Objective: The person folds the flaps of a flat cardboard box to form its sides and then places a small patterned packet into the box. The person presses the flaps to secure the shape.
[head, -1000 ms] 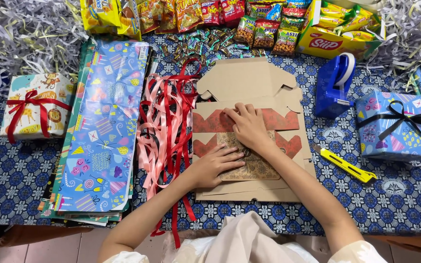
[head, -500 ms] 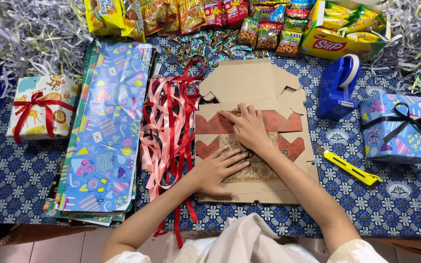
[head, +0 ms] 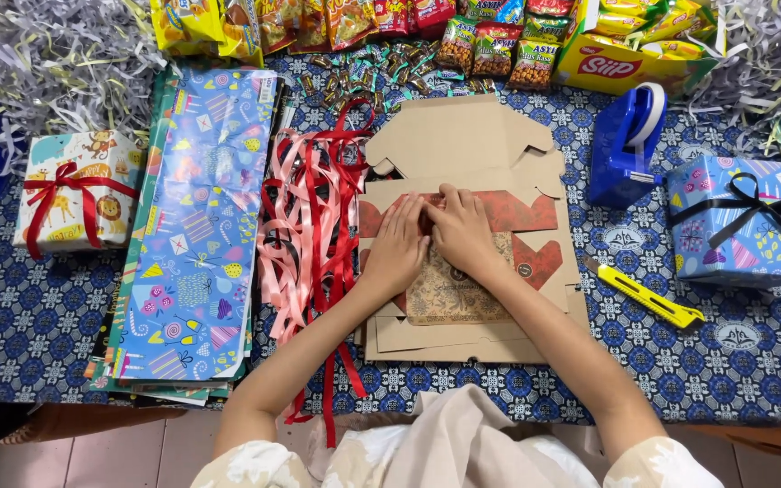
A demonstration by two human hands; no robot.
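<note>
Both hands are now side by side on the flat cardboard box (head: 463,226), fingers spread flat and pressing rather than gripping anything. The left hand (head: 398,246) has slid up from the lower patterned panel to join the right hand (head: 459,233) at the red fold line, so it looks like the crease is getting worked. The box lies mid-table (head: 29,334), ribbons (head: 309,217) just to its left, yellow cutter (head: 644,296) and blue tape dispenser (head: 624,145) to its right.

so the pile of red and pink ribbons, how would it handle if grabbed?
Likely floppy: the ribbon pile lies in loose curls and strands trail off the table edge. Probably light and tangle-prone, since the strands overlap. Its glossy surface suggests it slips.
</note>
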